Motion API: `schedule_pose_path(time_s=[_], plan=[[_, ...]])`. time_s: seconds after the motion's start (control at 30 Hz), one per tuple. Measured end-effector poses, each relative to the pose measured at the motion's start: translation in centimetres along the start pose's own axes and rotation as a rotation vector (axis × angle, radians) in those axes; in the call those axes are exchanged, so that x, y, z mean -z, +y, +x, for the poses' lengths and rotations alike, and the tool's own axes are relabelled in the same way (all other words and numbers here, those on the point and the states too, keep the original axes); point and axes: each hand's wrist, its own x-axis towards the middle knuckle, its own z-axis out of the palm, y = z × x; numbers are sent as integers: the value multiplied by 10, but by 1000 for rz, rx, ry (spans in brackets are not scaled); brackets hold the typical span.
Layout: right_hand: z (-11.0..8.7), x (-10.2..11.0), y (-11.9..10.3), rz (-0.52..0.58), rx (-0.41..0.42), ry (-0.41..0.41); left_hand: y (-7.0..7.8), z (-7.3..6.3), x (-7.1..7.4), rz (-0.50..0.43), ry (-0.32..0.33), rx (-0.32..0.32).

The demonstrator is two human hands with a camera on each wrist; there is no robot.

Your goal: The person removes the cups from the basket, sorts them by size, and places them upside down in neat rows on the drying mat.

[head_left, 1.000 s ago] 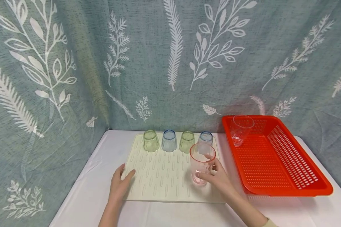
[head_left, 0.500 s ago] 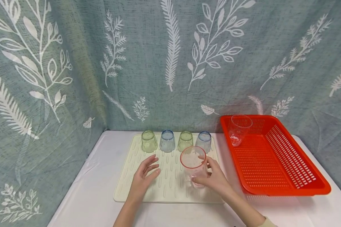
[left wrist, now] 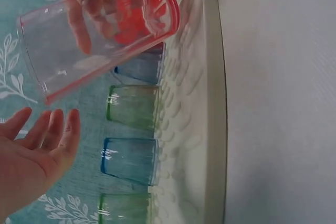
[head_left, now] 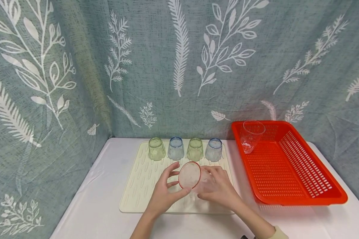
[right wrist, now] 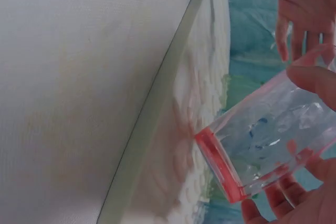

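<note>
A clear pink drinking glass (head_left: 190, 176) with a red rim hangs tilted over the cream drying mat (head_left: 143, 196), its mouth turned toward my left hand. My right hand (head_left: 220, 188) grips it around the side, toward the base. In the left wrist view the pink glass (left wrist: 68, 51) lies across the fingers of that hand. My left hand (head_left: 165, 191) is spread beside the rim; in the left wrist view a small gap separates its fingertips (left wrist: 71, 121) from the glass. The right wrist view shows the thick pink base (right wrist: 220, 166) raised off the mat.
Along the mat's back edge, several small tumblers stand upside down: green (head_left: 157, 149), blue (head_left: 176, 148), green (head_left: 195, 150) and blue (head_left: 213, 150). A red perforated basket (head_left: 299, 201) sits on the right, with a tall clear glass (head_left: 252, 137) leaning inside. A patterned curtain (head_left: 155, 66) hangs behind.
My left hand has moved right, from the mat's left edge to the glass's rim. The right hand has shifted the glass left and tipped it from near upright toward the left hand.
</note>
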Motion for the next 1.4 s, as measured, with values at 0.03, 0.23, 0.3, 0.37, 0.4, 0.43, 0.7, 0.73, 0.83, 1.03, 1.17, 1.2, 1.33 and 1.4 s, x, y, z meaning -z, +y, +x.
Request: schedule_pose_path(time_s=[0.03,0.23,0.3,0.37,0.4,0.43,0.7,0.73,0.83,1.03,1.17,1.2,1.33,1.4], plan=[[0,0,0,-14,16,1,1,0,-1,28,3,-4],[-4,-2,-4,-54,73,2,4,2,-10,170,15,-37],[-5,-3,-5,-57,80,-1,4,3,-12,204,22,-45],[-6,-3,-6,-53,75,-7,4,3,-13,224,32,-48],[-6,-3,-6,-52,71,-10,5,3,-14,230,37,-49],[-6,-3,-6,-48,67,-16,4,3,-14,231,43,-50],[-9,-2,-3,6,86,-27,-1,2,-11,64,80,22],[-9,-1,-2,20,92,-22,-2,2,-11,31,82,38],[-9,1,1,84,103,-2,-2,1,-8,-63,89,83],[-6,5,7,341,-1,-11,-4,-1,-1,-172,126,133],[-4,9,7,614,-128,-67,-7,-3,2,-292,141,134],[-4,10,6,680,-157,-83,-8,-3,3,-328,143,130],[-3,11,3,883,-218,-152,-8,-4,5,-442,144,102],[-3,10,1,955,-235,-179,-7,-4,6,-470,151,103]])
